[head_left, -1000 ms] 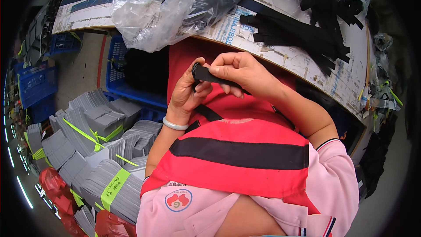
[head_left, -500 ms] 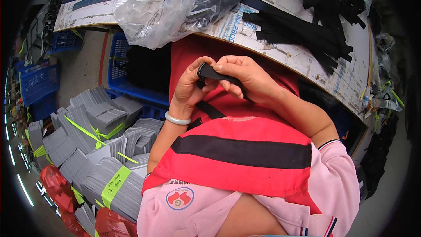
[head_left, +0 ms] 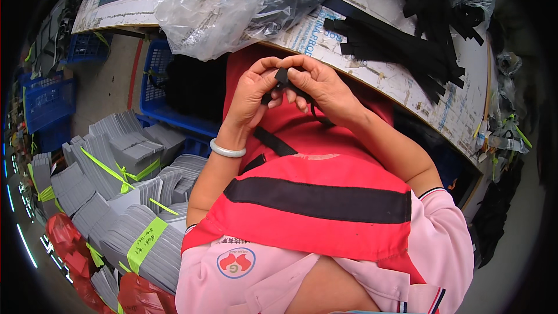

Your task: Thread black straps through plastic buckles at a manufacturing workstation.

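Observation:
Both hands meet above my red apron, close to the table's near edge. My left hand (head_left: 256, 89), with a pale bangle (head_left: 227, 149) on its wrist, pinches one end of a black strap (head_left: 282, 75). My right hand (head_left: 319, 85) grips the same strap from the other side, thumb and fingers closed on it. A small dark piece shows between the fingertips, perhaps a buckle, too covered to make out. Part of the strap is hidden behind the right fingers.
On the worn white table (head_left: 401, 78), clear plastic bags (head_left: 215, 14) lie at the left and a pile of black straps (head_left: 401, 46) at the right. A blue crate (head_left: 157, 90) with dark contents stands below. Bundled grey sheets (head_left: 152, 244) with yellow-green ties fill the left.
Both hands have risen slightly and come closer together. The strap, stretched flat towards the right hand before, is now bent between the fingertips.

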`<state>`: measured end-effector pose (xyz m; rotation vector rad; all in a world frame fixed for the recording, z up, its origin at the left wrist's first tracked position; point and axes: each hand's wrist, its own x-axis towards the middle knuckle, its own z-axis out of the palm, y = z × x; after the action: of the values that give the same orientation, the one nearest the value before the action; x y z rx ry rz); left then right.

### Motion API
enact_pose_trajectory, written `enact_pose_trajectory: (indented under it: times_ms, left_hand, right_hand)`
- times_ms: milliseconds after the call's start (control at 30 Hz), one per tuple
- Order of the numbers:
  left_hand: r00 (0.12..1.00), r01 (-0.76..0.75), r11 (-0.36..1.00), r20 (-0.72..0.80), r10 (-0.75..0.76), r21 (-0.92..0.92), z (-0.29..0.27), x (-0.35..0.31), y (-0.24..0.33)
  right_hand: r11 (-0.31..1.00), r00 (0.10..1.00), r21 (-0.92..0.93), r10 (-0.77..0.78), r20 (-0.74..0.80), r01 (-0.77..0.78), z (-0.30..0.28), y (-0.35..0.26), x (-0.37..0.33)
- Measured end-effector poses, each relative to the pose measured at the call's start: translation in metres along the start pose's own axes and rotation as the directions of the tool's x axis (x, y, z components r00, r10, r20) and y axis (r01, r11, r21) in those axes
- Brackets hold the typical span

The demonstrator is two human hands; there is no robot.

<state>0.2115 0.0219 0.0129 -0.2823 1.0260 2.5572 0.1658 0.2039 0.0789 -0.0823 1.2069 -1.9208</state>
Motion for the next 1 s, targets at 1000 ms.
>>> enact_pose_trajectory:
  times_ms: [1000]
  left_hand:
    - [0.883, -0.216, 0.817, -0.249, 0.397, 0.535, 0.036, -0.021, -0.015]
  right_hand:
    - [0.869, 0.982, -0.49, -0.027, -0.186, -0.069, -0.01, 0.001, -0.002]
